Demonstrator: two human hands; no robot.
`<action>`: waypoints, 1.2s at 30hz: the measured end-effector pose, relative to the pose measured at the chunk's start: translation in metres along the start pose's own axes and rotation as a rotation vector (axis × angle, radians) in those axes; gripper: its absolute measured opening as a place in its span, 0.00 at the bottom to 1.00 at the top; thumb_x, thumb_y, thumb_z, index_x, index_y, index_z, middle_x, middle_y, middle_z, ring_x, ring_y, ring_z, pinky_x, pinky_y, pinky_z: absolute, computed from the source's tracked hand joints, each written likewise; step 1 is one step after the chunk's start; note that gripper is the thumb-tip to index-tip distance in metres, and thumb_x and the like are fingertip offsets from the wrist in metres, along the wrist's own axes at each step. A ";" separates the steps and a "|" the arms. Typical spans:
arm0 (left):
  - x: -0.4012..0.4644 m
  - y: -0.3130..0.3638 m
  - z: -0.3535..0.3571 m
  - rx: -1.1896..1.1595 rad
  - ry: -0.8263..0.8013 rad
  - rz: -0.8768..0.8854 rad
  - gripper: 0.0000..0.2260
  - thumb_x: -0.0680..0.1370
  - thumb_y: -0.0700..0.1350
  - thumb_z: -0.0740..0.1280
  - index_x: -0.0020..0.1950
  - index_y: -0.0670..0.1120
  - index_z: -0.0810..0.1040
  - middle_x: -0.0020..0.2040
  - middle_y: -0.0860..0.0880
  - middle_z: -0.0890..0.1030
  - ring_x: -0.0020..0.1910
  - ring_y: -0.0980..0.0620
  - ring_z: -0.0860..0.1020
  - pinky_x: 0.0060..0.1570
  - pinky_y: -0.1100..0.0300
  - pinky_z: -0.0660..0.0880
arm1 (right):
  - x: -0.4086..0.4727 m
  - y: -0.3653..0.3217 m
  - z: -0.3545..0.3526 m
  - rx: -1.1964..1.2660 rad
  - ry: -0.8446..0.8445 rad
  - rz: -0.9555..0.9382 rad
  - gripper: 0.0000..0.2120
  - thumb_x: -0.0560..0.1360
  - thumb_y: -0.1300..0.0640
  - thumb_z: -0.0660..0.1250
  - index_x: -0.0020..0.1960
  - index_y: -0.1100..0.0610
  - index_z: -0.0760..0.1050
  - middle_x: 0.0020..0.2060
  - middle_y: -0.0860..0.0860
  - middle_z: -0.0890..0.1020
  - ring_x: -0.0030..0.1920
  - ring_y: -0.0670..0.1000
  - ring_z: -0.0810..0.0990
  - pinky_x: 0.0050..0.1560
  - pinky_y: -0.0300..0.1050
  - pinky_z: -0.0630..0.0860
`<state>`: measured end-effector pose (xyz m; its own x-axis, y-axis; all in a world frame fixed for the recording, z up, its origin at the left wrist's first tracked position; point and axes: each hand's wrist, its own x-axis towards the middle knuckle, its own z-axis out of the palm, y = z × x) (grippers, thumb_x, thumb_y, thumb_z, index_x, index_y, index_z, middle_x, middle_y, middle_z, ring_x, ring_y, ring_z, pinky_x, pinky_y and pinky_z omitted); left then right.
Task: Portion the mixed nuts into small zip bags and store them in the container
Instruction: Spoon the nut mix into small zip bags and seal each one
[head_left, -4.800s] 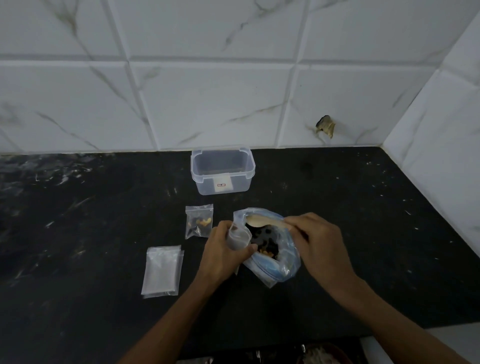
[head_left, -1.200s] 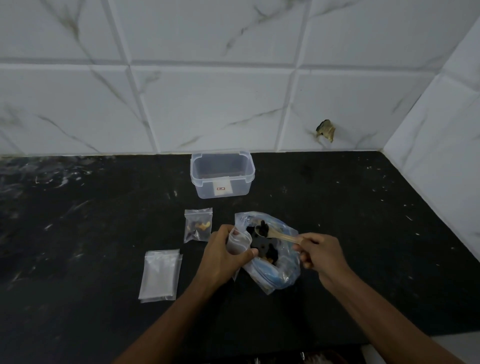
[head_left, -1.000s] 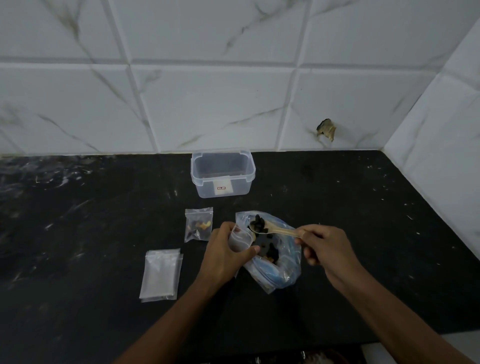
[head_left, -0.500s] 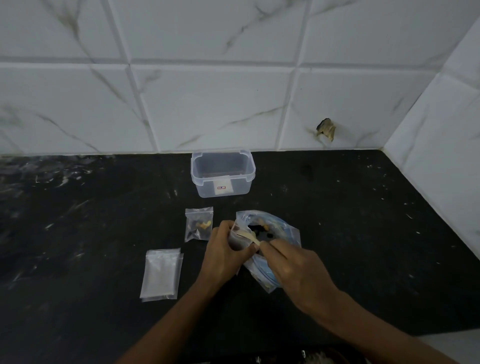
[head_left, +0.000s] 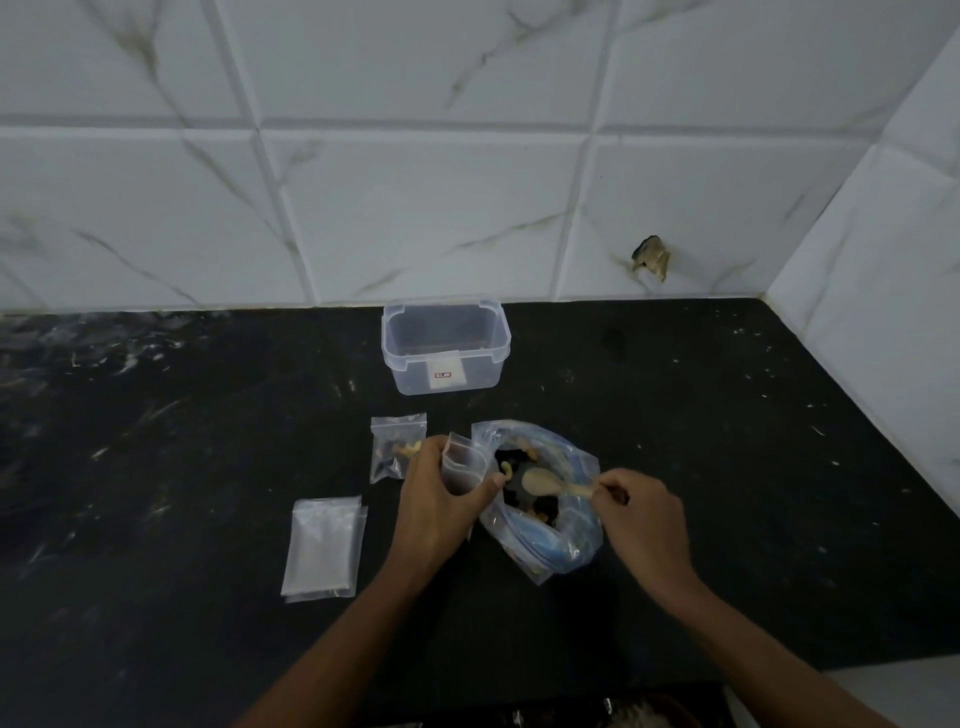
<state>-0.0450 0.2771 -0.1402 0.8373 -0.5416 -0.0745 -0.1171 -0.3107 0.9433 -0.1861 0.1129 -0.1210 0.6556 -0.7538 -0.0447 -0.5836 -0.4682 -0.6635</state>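
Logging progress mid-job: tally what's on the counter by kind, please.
Filled small zip bag: 1
Small zip bag being filled: 1
Stack of unused small bags: 1
Large nut bag: 1
Wooden spoon: 1
Container: 1
Total: 6

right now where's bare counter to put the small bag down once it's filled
Bare counter lies right of the big nut bag, out to the side wall, and left of the stack of empty bags. It's crowded between the filled small bag, the container and the left hand.
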 end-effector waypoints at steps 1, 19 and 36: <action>-0.001 0.002 -0.001 -0.009 0.004 0.002 0.19 0.71 0.51 0.76 0.53 0.61 0.69 0.54 0.56 0.78 0.51 0.61 0.79 0.46 0.65 0.76 | -0.002 0.004 0.004 -0.032 -0.017 0.023 0.07 0.77 0.58 0.65 0.42 0.50 0.77 0.34 0.46 0.79 0.32 0.44 0.79 0.34 0.40 0.78; -0.008 0.032 -0.004 0.188 0.118 -0.026 0.24 0.74 0.48 0.73 0.65 0.50 0.66 0.58 0.55 0.75 0.55 0.59 0.75 0.50 0.70 0.69 | -0.015 -0.088 0.026 0.142 -0.219 -0.314 0.17 0.70 0.40 0.68 0.54 0.48 0.77 0.45 0.43 0.79 0.48 0.42 0.77 0.52 0.40 0.76; -0.024 0.033 -0.053 -0.236 0.018 0.100 0.06 0.81 0.40 0.63 0.51 0.48 0.79 0.49 0.54 0.83 0.50 0.54 0.81 0.47 0.61 0.80 | 0.014 -0.100 0.006 0.209 -0.401 -0.457 0.06 0.78 0.61 0.65 0.48 0.55 0.80 0.38 0.45 0.81 0.40 0.40 0.79 0.42 0.31 0.73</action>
<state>-0.0404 0.3214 -0.0900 0.8377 -0.5455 0.0269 -0.0740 -0.0645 0.9952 -0.1157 0.1525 -0.0595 0.9681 -0.2489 0.0282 -0.1232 -0.5711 -0.8116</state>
